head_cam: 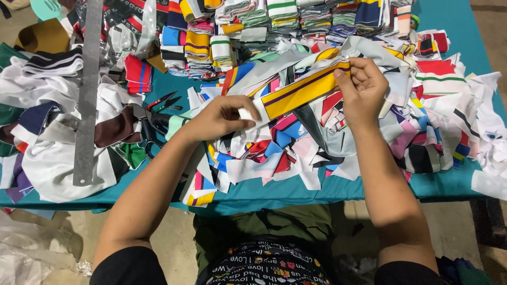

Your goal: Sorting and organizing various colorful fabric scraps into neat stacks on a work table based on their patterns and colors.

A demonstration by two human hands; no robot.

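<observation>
Yellow striped strip (303,91) stretched between both hands (222,117).

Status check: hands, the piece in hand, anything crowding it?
Left hand and right hand pinch the ends of a yellow strip. Strip stretched above scrap pile. Scissors lie left.

Yellow strip (303,89) with purple and white stripes: knitted cloth, matt, smooth. Scrap pile (296,148): cloth pieces, matt, soft look. Folded stacks (253,21): ribbed striped cloth. Long ruler (87,95): bare metal, dull grey sheen. Scissors (165,101): dark metal, red handles maybe plastic. Table cover (296,190): teal cloth, smooth, matt.
</observation>
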